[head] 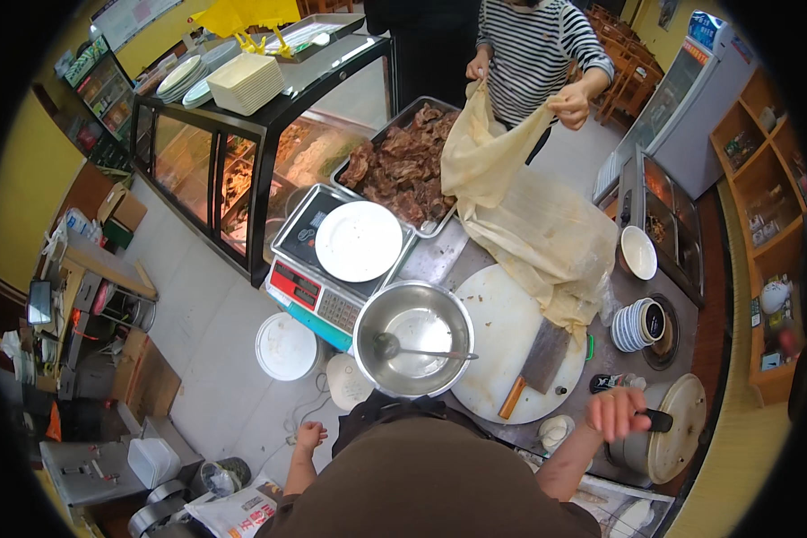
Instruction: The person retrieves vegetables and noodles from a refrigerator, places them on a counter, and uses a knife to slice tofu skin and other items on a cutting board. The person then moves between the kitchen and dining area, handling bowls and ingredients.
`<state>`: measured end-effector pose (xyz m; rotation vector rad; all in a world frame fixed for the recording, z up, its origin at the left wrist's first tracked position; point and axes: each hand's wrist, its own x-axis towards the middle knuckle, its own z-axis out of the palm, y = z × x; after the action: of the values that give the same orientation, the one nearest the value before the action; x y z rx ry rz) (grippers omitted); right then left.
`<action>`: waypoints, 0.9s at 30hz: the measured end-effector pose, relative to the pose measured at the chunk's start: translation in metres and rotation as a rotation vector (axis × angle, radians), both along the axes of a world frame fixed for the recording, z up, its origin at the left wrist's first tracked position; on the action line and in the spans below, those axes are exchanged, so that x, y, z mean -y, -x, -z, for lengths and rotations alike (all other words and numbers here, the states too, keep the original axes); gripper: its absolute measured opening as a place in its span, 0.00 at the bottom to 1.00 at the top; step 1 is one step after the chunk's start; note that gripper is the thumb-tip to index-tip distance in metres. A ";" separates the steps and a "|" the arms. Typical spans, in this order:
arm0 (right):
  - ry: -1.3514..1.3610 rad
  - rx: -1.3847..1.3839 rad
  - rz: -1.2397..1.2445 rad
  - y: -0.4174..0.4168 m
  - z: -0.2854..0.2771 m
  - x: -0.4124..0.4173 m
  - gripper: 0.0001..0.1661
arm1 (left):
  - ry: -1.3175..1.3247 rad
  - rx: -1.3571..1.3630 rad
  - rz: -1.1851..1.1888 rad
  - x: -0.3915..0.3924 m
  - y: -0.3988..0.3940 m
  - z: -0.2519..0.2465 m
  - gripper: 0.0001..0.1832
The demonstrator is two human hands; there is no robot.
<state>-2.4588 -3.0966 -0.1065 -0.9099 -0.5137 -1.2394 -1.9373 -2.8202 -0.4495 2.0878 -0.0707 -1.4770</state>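
My left hand [311,435] hangs over the floor at the lower left, its fingers loosely curled around nothing visible. At the lower right my right hand [617,415] is at the black handle [659,421] of a large metal pot [676,430]; blur hides whether it grips. A steel bowl [413,383] with a ladle [437,354] inside stands before me. Beside it, a cleaver [545,356] lies on a round white cutting board [491,336]. A white plate [358,241] rests on a digital scale [316,296]. Another person holds up a cream cloth [487,148] beside a tray of cooked meat [403,161].
A glass display case [262,161] bears stacked trays [245,84] and plates. Stacked bowls [635,327], a white bowl [639,252] and a dark bottle [615,383] stand at the counter's right. A lidded white bucket [286,346] stands on the floor at left.
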 end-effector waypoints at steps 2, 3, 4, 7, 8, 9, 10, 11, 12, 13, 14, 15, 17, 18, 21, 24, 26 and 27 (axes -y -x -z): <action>-0.757 -0.372 0.251 0.008 0.070 0.015 0.29 | -0.003 -0.020 0.022 -0.003 -0.002 0.012 0.12; -0.719 -0.564 0.266 0.009 0.069 0.013 0.29 | -0.021 -0.025 0.042 -0.005 0.002 0.016 0.12; -0.681 -0.755 0.280 0.004 0.067 0.009 0.30 | -0.019 -0.021 0.039 -0.005 0.004 0.015 0.12; -0.549 -1.319 0.332 -0.021 0.058 -0.005 0.31 | 0.024 -0.017 -0.001 0.003 0.006 0.016 0.12; -0.500 -1.508 0.350 -0.025 0.051 -0.006 0.32 | 0.060 -0.025 -0.037 0.006 0.006 0.019 0.12; -0.462 -1.695 0.355 -0.025 0.047 -0.012 0.33 | 0.078 -0.028 -0.072 0.003 0.005 0.018 0.11; -0.279 -1.743 0.426 -0.024 0.032 -0.013 0.33 | 0.077 -0.031 -0.098 -0.002 0.003 0.018 0.11; -0.095 -1.781 0.492 -0.021 0.004 -0.007 0.34 | 0.043 -0.024 -0.045 -0.007 0.001 0.014 0.11; 0.102 -1.808 0.557 -0.022 -0.024 -0.001 0.34 | 0.016 -0.020 0.002 -0.010 0.000 0.011 0.11; 0.146 -1.711 0.511 -0.027 -0.053 -0.001 0.34 | -0.009 -0.015 0.043 -0.015 -0.001 0.008 0.11; 0.194 -1.612 0.468 -0.033 -0.083 -0.001 0.34 | -0.025 -0.010 0.021 -0.022 -0.001 0.006 0.11; 0.231 -1.520 0.446 -0.033 -0.100 -0.004 0.34 | -0.033 -0.010 0.021 -0.019 0.000 0.008 0.11; 0.316 -0.893 0.114 -0.021 -0.077 0.001 0.34 | -0.026 -0.013 -0.001 -0.014 0.002 0.011 0.11; 0.340 -0.632 -0.080 -0.016 -0.066 0.003 0.35 | -0.009 -0.028 0.007 -0.003 0.007 0.018 0.11; -0.221 -0.658 -0.005 -0.007 0.009 0.017 0.34 | 0.002 -0.026 -0.036 -0.007 0.012 0.018 0.11; -0.435 -1.223 0.208 -0.014 0.047 0.019 0.32 | 0.024 -0.057 -0.034 -0.002 0.020 0.025 0.12; -0.348 -1.614 0.244 -0.033 0.067 0.008 0.30 | 0.030 -0.049 -0.056 -0.010 0.008 0.025 0.12; -0.293 -1.817 0.260 -0.039 0.073 0.003 0.29 | 0.034 -0.045 -0.081 -0.010 0.008 0.027 0.12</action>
<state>-2.4202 -3.0993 -0.1790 -1.4386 1.2101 -0.2780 -1.9450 -2.8097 -0.4766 2.0057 0.0053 -1.4637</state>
